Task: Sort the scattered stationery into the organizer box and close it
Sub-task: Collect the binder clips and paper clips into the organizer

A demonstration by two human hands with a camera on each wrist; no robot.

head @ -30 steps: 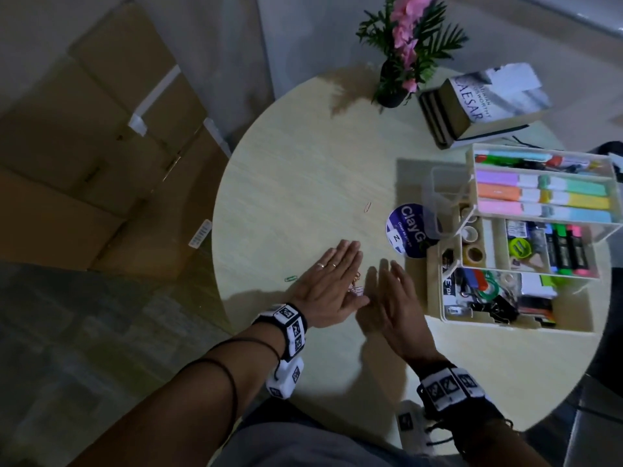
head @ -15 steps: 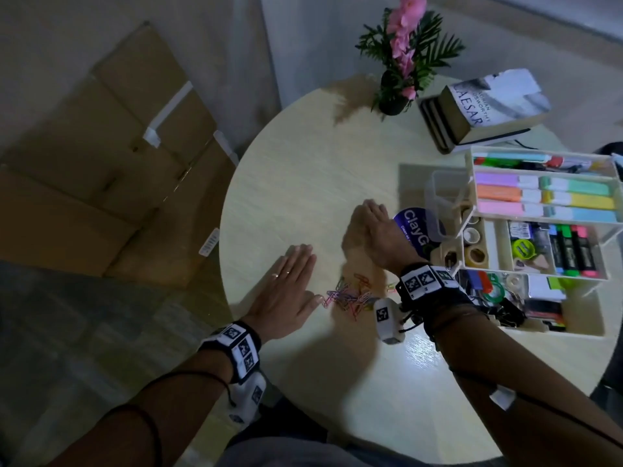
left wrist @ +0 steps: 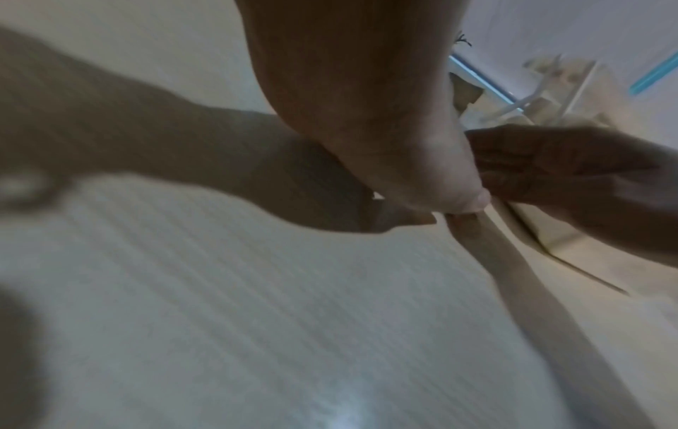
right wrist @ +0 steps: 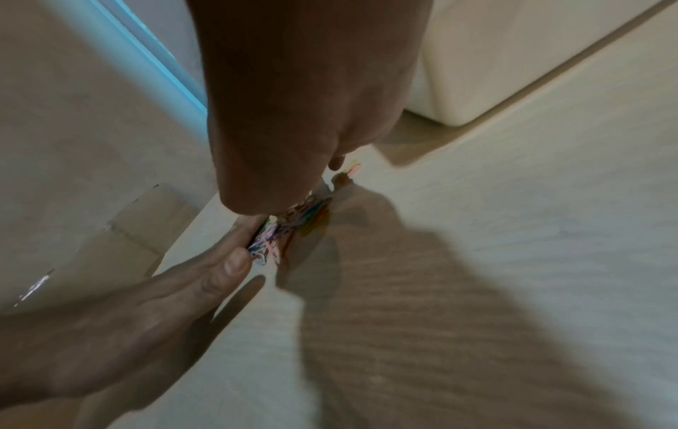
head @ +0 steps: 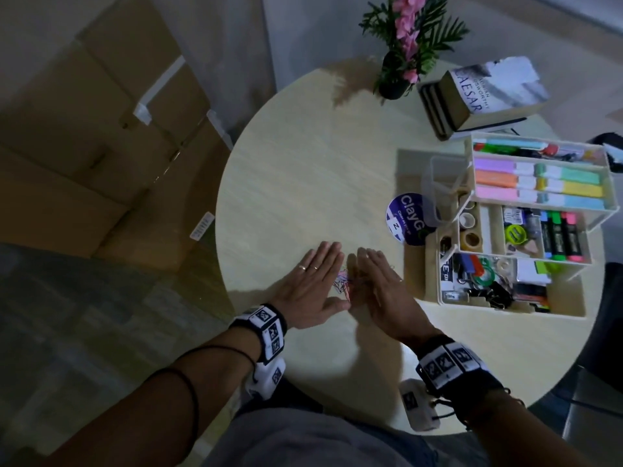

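A heap of coloured paper clips [head: 344, 285] lies on the round worktop [head: 303, 183], hemmed between the left hand [head: 312, 286] and right hand [head: 382, 291], fingers straight and flat. The open organizer box [head: 505, 264] sits just right, bare worktop behind. A lid [head: 409, 219] reads "ClayG"; a book [head: 488, 92] reads "CAESAR".

A round pale wood table [head: 303, 170] stands on a grey floor [head: 67, 315] in dim light. Taped cardboard boxes [head: 101, 129] lie flat beside it, near a plain wall [head: 320, 25].
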